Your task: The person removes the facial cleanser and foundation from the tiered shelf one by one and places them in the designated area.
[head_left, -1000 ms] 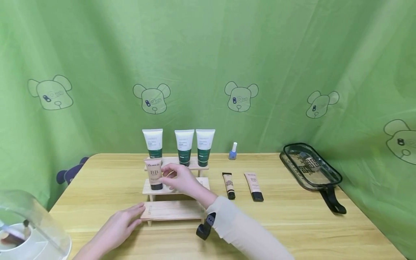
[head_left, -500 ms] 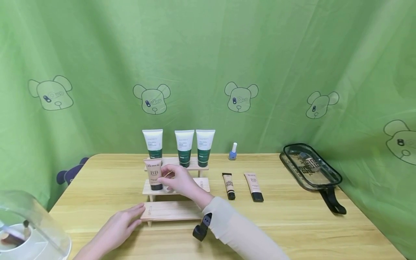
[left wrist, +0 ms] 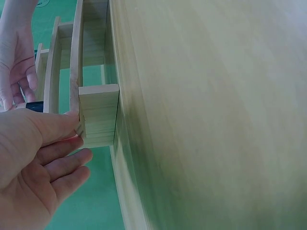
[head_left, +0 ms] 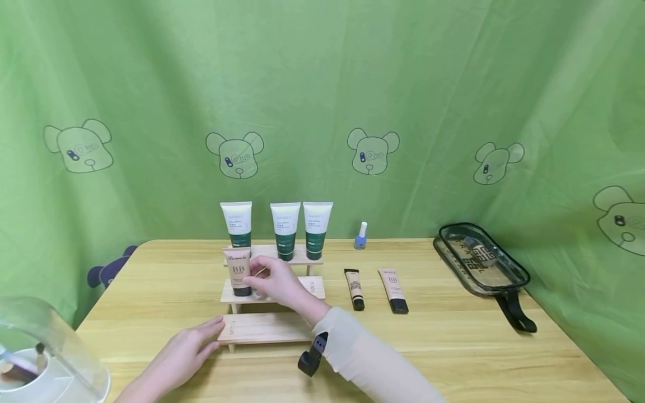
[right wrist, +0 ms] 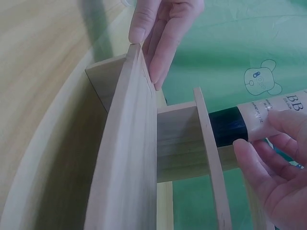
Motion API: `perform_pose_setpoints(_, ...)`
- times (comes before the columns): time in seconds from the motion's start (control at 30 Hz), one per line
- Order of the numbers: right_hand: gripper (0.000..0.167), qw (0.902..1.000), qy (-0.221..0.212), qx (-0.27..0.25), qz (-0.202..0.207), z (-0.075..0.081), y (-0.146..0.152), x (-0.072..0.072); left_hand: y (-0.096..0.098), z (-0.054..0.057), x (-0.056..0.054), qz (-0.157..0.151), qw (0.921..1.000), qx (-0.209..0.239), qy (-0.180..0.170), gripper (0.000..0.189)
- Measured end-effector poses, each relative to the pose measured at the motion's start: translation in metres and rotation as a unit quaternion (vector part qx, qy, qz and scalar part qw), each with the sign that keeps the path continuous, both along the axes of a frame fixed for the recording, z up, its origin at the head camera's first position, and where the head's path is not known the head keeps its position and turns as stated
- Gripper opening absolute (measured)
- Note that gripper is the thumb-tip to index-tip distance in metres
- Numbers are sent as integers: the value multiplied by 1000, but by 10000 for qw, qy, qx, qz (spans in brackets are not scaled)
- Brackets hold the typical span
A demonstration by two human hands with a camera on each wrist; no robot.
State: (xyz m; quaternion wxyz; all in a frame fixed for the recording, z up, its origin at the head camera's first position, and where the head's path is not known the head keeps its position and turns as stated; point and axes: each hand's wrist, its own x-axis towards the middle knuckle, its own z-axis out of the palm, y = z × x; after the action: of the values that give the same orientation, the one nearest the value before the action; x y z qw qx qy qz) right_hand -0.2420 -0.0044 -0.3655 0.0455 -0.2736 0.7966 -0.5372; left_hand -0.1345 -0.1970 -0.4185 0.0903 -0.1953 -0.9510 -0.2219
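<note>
On the left of the stepped wooden display stand's [head_left: 272, 327] middle step stands a pink BB cream tube [head_left: 238, 270], upright on its black cap. My right hand [head_left: 279, 282] pinches its right side; the right wrist view has the fingers along the tube [right wrist: 268, 115] and the thumb by its cap. At the lowest step's left end, my left hand [head_left: 183, 350] touches the board with fingers fairly straight. Its thumb and finger meet the board's end in the left wrist view. Three white-and-green tubes [head_left: 285, 229] stand on the top step, a wider gap after the left one.
To the right lie a small beige tube [head_left: 355, 289] and another pink BB tube [head_left: 393, 291]. Behind them stands a blue nail polish bottle [head_left: 360, 237]. A clear black-edged pouch [head_left: 481, 260] is at the far right. A clear-domed brush holder [head_left: 60, 364] occupies the near left.
The right hand and wrist have shifted very slightly left and down, still at the BB cream tube. The tube and the left hand look essentially unmoved.
</note>
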Motion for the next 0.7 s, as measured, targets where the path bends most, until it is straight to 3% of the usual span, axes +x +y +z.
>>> perform_pose_setpoints(0.3, 16, 9996, 217, 171, 17, 0, 6, 3, 0, -1, 0, 21, 10000, 3, -10, 36)
perform_pose_setpoints(0.7, 19, 9996, 232, 162, 80, 12, 32, 17, 0, -1, 0, 0, 10000, 13, -8, 37)
